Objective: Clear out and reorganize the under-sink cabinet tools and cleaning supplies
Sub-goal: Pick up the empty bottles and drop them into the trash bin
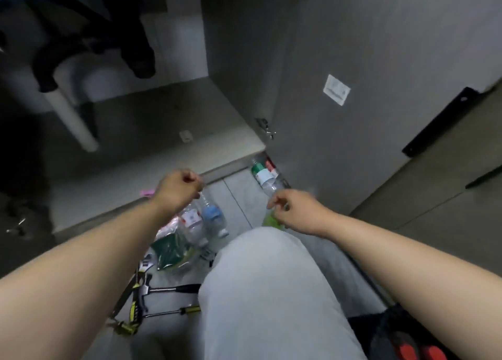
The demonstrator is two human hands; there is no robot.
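The clear plastic bottle [262,175] (glossy, with a green-and-white label) lies on the pale floor tiles [236,185] near mid-frame, at the foot of the matte grey cabinet door [353,60]. The right hand [288,208], at its five o'clock, curls by its near end; I cannot tell if it grips. The left hand [178,187] is a clenched fist at nine o'clock. A steel-headed hammer [163,289] lies at seven.
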